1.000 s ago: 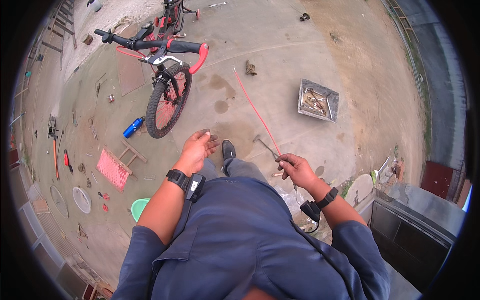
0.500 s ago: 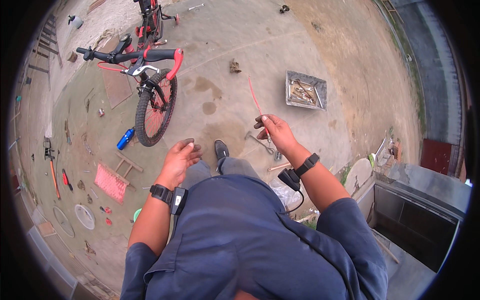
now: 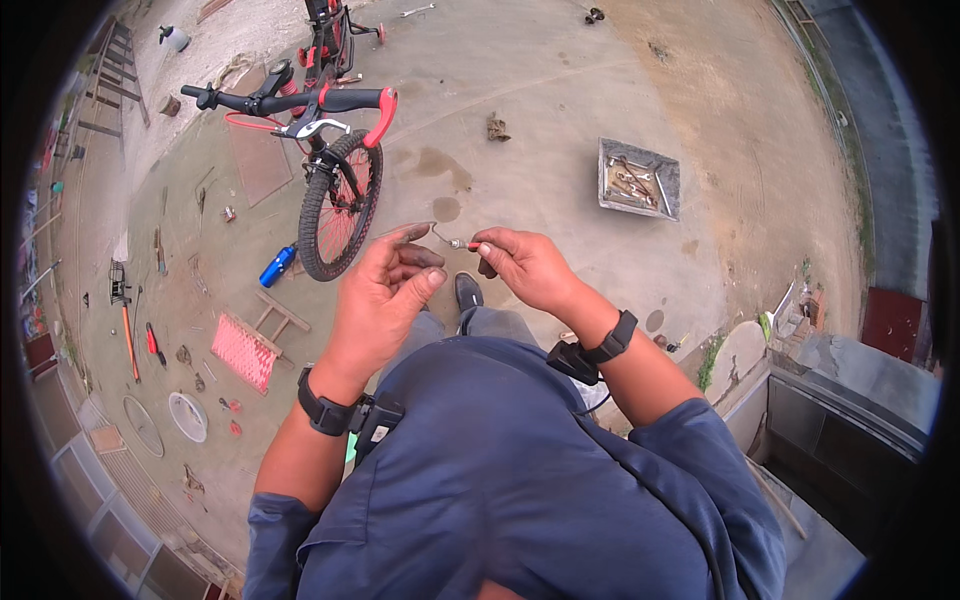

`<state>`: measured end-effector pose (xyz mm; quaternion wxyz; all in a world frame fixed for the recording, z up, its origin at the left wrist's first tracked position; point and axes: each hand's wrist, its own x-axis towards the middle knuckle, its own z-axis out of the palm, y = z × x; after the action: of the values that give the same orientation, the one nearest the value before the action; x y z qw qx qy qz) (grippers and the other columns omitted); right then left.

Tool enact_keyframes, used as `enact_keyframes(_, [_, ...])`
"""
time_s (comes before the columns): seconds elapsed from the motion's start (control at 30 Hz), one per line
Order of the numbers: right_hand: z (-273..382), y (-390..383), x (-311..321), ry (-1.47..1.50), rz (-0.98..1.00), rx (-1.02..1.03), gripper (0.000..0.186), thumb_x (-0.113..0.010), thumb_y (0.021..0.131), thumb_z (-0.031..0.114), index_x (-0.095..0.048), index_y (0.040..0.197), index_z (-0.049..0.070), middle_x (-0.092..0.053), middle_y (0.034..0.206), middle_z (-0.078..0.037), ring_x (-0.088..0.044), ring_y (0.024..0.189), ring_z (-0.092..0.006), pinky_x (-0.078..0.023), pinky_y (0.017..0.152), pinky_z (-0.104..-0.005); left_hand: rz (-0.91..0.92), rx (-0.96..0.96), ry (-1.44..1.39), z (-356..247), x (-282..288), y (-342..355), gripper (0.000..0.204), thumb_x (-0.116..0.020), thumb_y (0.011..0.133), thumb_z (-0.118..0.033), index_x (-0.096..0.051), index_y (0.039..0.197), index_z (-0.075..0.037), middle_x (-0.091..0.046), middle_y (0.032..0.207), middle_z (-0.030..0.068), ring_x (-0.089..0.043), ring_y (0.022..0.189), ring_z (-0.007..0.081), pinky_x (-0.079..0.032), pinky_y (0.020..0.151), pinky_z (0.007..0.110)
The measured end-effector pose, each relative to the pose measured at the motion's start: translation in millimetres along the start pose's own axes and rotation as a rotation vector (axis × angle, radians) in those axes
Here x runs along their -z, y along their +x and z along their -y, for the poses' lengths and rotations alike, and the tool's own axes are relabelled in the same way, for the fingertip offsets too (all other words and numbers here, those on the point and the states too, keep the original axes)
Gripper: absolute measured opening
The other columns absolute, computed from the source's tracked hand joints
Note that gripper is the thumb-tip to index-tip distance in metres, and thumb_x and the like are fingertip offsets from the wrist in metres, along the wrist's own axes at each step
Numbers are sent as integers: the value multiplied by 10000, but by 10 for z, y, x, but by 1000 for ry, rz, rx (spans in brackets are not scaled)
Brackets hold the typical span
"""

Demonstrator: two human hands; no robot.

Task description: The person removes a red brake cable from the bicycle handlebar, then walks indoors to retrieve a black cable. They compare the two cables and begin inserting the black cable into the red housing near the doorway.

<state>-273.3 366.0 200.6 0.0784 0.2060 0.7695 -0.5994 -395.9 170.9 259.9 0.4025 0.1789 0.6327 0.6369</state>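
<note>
No text, brand, number or sign can be read. A small white patch, like a label, shows on the black device strapped at the left wrist; any print on it is too small to make out. On the blue bottle lying on the ground and on the bicycle, any lettering is likewise too small to tell.

The head-worn fisheye camera faces steeply downward: shirt nearest, left hand and right hand at close range, ground farther off beneath.
</note>
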Motion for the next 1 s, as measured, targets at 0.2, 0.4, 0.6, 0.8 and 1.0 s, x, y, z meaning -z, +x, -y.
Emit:
enact_keyframes(0.2, [301,-83,20,-458,-23,370,187,-628,961,221,-694,1004,51,-653,849,-91,-623,754,-260,-497,665,-370,-36,-28,68,-157,173,-139,252,-616,988,-121,-568,1203,3,-679,953,70,-669,891,127,-538,782,266])
enact_keyframes(0.4, [635,-197,20,-116,54,415,170,-674,928,178,-659,1021,37,-646,848,-107,-617,733,-240,-490,652,-331,-80,-61,12,-198,231,-269,122,-580,1006,-114,-567,1066,-8,-690,900,81,-680,848,132,-541,735,266])
enact_keyframes(0.6, [891,-301,-126,-36,39,410,212,-711,879,91,-653,1080,56,-662,828,-106,-631,685,-246,-498,625,-323,3,-42,-161,-194,200,-322,117,-577,1002,-99,-543,1072,-12,-681,948,99,-697,861,168,-554,735,285])
enact_keyframes(0.8, [985,-331,-103,-142,-17,540,249,-736,840,62,-657,1076,69,-672,819,-101,-667,696,-239,-512,608,-326,0,-48,-204,-274,282,-395,123,-594,993,-100,-539,1066,-17,-681,970,108,-711,906,199,-559,747,292])
enact_keyframes(1.0, [1063,-331,-127,-201,-16,532,259,-752,812,76,-652,1051,69,-685,836,-96,-681,738,-272,-524,621,-351,36,-78,-160,-229,283,-386,132,-619,980,-91,-562,1060,-2,-680,976,106,-698,904,180,-560,759,286])
